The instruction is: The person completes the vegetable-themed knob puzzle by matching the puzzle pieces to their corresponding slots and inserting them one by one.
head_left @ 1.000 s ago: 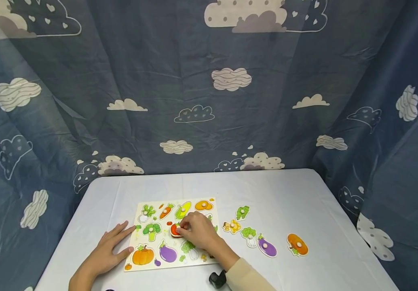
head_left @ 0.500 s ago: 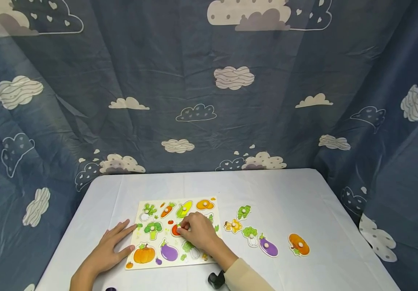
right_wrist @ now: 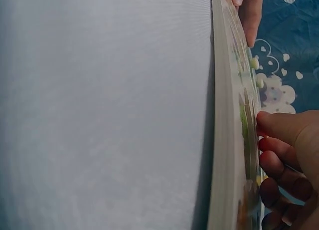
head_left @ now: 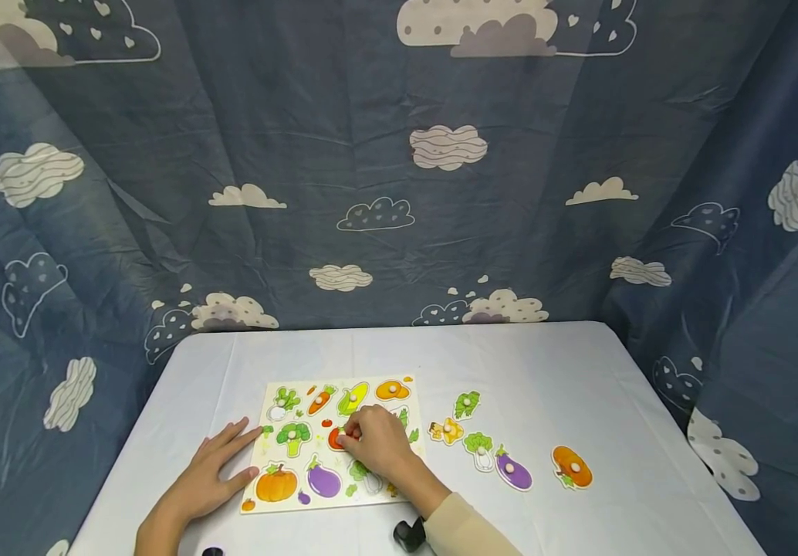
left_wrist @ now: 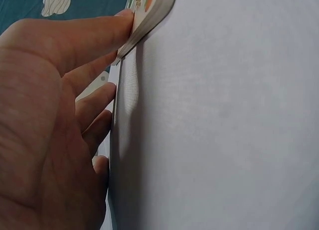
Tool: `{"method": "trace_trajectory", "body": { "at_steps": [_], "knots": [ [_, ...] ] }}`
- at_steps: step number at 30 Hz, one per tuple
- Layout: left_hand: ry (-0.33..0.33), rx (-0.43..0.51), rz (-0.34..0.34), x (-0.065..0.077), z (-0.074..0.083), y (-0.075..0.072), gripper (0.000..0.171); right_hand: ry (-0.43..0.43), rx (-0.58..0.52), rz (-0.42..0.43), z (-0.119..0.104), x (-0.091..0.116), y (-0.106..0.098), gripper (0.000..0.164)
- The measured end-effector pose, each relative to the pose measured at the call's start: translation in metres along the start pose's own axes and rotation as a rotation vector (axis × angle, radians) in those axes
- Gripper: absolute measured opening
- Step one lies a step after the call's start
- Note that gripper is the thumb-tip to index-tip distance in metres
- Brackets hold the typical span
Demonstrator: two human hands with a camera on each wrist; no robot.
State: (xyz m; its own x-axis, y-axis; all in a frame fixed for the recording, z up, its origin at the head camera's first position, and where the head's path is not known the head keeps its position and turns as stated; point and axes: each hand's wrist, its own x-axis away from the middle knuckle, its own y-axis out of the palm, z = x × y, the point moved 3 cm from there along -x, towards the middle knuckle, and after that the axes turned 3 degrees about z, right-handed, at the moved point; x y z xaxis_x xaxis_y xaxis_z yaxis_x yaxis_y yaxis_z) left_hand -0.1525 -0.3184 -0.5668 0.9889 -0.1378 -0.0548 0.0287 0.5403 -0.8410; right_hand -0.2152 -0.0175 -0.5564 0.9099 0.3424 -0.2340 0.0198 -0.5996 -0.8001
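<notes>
A pale wooden puzzle board (head_left: 333, 503) printed with vegetables lies on the white table. My right hand (head_left: 381, 444) pinches the red tomato piece (head_left: 335, 439) at the middle of the board; its fingers cover part of that piece. In the right wrist view, the right thumb (right_wrist: 281, 125) and fingertips meet at the board's top surface. My left hand (head_left: 206, 477) is spread flat beside the board, fingertips touching its left edge. Seen from the left wrist, an extended finger and the thumb reach the board's corner (left_wrist: 149, 25).
Loose knobbed pieces lie right of the board: a green leafy piece (head_left: 467, 405), a yellow piece (head_left: 446, 431), a bok choy (head_left: 478, 448), an eggplant (head_left: 513, 469) and an orange piece (head_left: 571, 467). A black object (head_left: 409, 534) sits by the right sleeve. A cloud-print curtain (head_left: 371, 154) hangs behind.
The tomato piece, slightly raised and tilted a second ago, now looks flatter against the board. Both hands stay nearly in place; the whole head view has shifted slightly.
</notes>
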Motion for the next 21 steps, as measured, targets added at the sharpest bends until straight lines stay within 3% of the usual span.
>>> {"method": "trace_trajectory", "body": {
  "at_steps": [21],
  "knots": [
    [-0.01, -0.012, -0.019, 0.0, 0.0005, 0.0, 0.065, 0.007, -0.073, -0.031, 0.0031, 0.0042, -0.003, 0.015]
  ]
}}
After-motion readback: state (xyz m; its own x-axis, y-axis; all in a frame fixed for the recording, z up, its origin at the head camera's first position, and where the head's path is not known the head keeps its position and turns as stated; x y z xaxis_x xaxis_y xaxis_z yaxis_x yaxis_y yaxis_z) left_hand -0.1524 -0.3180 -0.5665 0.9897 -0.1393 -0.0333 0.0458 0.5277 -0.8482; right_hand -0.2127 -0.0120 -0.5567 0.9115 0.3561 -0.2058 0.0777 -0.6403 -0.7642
